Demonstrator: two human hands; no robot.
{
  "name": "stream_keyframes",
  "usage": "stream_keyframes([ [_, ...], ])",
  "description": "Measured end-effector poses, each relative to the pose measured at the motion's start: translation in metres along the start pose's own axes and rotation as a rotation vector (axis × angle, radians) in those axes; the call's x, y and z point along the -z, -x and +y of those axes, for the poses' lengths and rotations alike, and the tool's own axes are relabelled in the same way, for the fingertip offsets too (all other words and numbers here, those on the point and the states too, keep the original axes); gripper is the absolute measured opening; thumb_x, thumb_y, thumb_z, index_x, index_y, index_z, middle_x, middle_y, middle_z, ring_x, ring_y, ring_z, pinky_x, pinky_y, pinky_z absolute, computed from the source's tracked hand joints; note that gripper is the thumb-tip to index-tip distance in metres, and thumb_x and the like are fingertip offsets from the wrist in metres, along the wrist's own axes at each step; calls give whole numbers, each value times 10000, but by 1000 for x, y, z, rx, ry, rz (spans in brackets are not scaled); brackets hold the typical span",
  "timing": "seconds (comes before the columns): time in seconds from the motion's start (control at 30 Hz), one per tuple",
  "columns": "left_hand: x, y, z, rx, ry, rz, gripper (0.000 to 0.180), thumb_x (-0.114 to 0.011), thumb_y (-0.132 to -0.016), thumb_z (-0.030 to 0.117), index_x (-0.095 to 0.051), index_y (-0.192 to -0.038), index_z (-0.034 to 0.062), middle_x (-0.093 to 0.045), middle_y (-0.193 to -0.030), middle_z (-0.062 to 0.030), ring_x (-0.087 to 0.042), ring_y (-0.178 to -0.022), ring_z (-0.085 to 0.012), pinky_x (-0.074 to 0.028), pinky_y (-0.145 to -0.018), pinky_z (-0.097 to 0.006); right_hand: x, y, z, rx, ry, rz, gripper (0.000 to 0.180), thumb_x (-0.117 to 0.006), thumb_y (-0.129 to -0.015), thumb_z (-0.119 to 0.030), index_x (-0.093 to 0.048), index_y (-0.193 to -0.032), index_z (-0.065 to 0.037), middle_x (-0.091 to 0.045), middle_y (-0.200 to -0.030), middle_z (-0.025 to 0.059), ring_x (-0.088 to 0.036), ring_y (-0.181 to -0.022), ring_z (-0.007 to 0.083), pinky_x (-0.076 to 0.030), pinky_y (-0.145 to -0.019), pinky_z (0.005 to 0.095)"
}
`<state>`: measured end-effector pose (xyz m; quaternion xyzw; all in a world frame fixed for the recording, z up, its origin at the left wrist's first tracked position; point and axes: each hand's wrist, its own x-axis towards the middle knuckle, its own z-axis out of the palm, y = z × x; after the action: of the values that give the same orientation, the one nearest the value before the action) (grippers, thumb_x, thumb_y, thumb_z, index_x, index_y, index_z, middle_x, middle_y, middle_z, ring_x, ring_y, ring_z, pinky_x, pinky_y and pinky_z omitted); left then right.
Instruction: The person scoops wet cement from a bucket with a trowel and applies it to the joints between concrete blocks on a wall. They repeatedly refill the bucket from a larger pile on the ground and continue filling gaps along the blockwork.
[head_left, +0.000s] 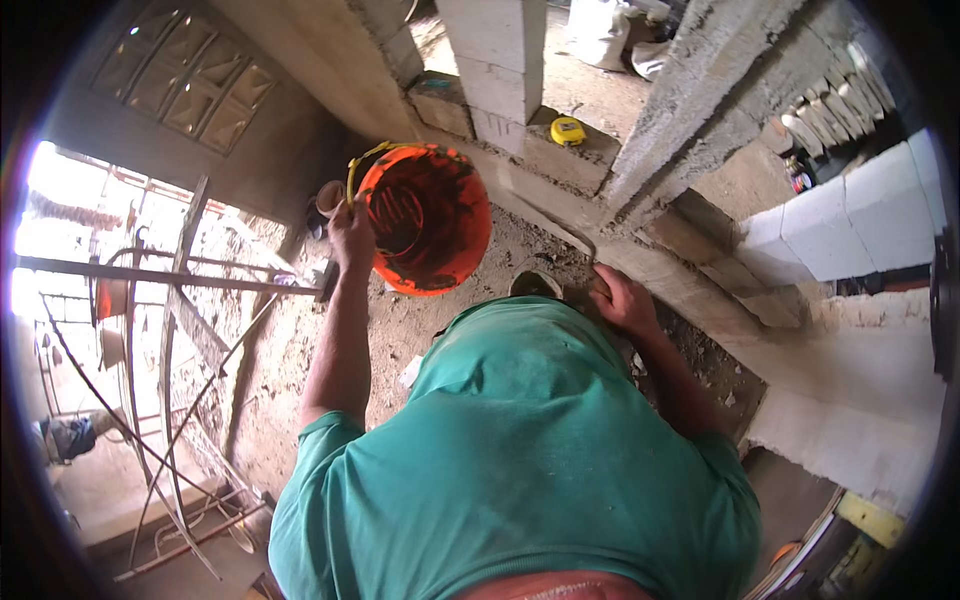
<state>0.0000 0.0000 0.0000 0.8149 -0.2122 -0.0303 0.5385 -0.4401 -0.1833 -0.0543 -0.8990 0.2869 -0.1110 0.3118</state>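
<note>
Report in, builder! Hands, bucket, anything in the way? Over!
Left hand on yellow handle. Right hand holding thin tool. Orange bucket, smeared dark inside. Possibly in the way: low block wall, tape measure on top.

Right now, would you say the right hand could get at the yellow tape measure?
Probably yes, leaning forward: the tape measure sits uncovered on a ledge, though the right hand seems to hold a thin tool.

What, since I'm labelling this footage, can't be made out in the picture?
All in the head view:
- Right hand: its palm and whatever it may grip, hidden by its own fingers.
- Orange bucket: its underside, hidden behind its walls.
- Green shirt: blocks the ground directly beneath it.
- Yellow tape measure: any markings, too small.
- Bright opening: details outside, lost in glare.
</note>
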Motion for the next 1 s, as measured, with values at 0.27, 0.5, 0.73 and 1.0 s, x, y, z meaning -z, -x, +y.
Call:
stream_keyframes([
  [0.27, 11, 6, 17, -19, 50, -37, 349, -612, -942, 263, -515, -682, 51, -407, -574, 13, -375, -576, -81, -342, -527, -296, -17, -125, -130, 54, 352, -254, 382, -502, -902, -160, -471, -1276, -88, -629, -1034, 215, -643, -909, 418, -525, -776, 516],
  [0.5, 41, -10, 42, -76, 225, -142, 323, -565, -986, 290, -558, -745, 74, -408, -611, 101, -348, -587, -16, -297, -509, -236, -76, -179, -171, 49, 329, -207, 434, -481, -867, -97, -469, -1301, -97, -629, -1062, 229, -654, -953, 389, -531, -806, 504],
  [0.73, 106, -58, 33, -87, 294, -133, 334, -550, -998, 303, -566, -751, 79, -410, -607, 100, -341, -568, -10, -281, -498, -226, -82, -206, -235, 140, 442, -287, 432, -505, -849, -100, -490, -1278, -46, -665, -998, 205, -681, -871, 379, -552, -760, 496],
  [1.0, 163, -104, 35, -115, 247, -188, 307, -562, -993, 297, -603, -794, 66, -438, -659, 98, -347, -621, -17, -296, -544, -220, -102, -233, -296, 241, 448, -249, 392, -551, -814, -110, -571, -1200, -51, -680, -958, 173, -693, -812, 343, -567, -683, 468],
])
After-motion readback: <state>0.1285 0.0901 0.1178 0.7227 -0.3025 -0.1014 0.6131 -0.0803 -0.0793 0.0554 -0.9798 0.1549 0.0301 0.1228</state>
